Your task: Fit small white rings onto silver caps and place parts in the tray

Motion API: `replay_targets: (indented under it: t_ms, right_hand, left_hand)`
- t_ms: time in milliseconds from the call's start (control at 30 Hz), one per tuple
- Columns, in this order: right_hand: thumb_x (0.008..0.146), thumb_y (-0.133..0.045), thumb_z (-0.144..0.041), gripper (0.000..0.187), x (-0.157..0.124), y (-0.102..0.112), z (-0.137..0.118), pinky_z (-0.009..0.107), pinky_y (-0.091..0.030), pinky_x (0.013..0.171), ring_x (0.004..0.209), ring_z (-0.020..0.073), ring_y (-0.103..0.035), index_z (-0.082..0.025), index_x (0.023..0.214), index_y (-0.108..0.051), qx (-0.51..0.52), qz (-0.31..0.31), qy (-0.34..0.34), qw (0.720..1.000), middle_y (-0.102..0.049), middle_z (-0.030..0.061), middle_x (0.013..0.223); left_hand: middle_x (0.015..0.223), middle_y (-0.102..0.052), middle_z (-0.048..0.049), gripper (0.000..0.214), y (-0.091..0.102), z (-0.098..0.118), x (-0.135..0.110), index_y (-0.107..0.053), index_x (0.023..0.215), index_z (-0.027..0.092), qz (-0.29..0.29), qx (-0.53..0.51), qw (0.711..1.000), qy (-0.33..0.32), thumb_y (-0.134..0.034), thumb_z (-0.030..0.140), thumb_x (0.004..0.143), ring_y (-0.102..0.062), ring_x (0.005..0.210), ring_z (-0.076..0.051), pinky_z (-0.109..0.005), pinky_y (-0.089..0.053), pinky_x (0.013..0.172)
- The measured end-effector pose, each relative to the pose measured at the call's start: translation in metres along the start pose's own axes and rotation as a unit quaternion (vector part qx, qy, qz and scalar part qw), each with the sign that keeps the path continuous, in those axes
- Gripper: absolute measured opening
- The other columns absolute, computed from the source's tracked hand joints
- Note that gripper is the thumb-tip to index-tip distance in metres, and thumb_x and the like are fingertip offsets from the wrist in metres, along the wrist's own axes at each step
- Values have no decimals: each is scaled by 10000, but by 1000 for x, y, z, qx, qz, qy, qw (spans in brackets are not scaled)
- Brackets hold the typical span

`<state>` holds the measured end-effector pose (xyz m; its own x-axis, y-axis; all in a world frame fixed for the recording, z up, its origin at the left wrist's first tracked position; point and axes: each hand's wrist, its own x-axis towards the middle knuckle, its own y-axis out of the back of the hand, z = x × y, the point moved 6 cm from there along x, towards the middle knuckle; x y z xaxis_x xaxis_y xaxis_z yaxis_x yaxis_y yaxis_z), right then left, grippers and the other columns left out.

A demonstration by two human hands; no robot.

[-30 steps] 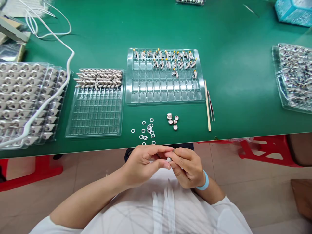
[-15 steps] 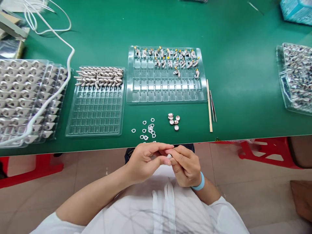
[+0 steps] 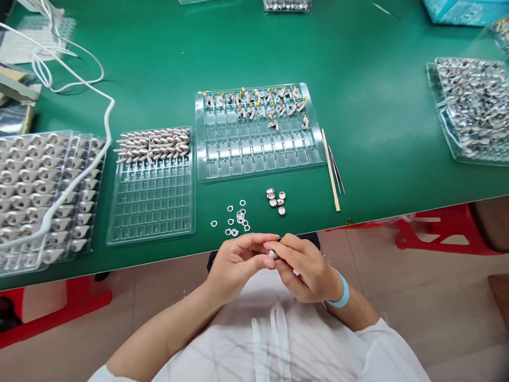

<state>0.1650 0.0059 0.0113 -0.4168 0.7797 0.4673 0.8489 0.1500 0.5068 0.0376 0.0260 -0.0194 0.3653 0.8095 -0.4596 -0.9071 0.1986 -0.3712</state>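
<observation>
Just off the table's front edge, my left hand and my right hand meet over a small white earbud shell. The left thumb and fingers pinch it from one side. On the other side, my right fingertips close around it and cover most of it. Ahead of the hands lie several thin white rings and several small round caps, loose on the green table. Beyond them, a clear tray carries stemmed earbud parts with yellow tabs in its far rows.
Left of that tray stands another clear tray with grey stem parts. Stacked trays of grey shells sit farther left under a white cable. A wooden stick and tweezers lie right. Filled trays stand far right.
The view has shifted and turned slightly, so the table appears tilted. Both hands still hold the earbud shell together, and the right fingers have changed position slightly around it.
</observation>
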Motion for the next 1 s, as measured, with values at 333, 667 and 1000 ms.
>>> replay_targets:
  t_ms: [333, 667, 1000]
  right_hand:
    - [887, -456, -102, 331, 5, 5, -3, 251, -453, 541, 672, 125, -504, -79, 1218, -459, -60, -27, 43, 997, -547, 52, 810]
    - [877, -472, -97, 344, 4, 7, 0, 239, -437, 507, 638, 113, -509, -129, 1218, -498, -5, 13, 22, 1000, -570, 31, 774]
    - [845, -486, -83, 345, 8, 8, -5, 242, -461, 517, 616, 111, -523, -134, 1182, -543, 35, 70, 13, 997, -611, 44, 783]
  left_hand:
    - [774, -721, -32, 313, 5, -13, 6, -699, 979, 159, -44, -48, 995, 71, -779, 160, 676, -676, 697, -147, -288, -582, 703]
    - [767, -725, -43, 308, -1, -6, 6, -703, 929, 133, -55, -49, 992, 101, -797, 127, 636, -690, 728, -170, -297, -568, 719]
    - [699, -691, -23, 293, -4, -6, 7, -707, 879, 127, -76, -58, 990, 104, -800, 109, 601, -638, 632, -128, -252, -546, 628]
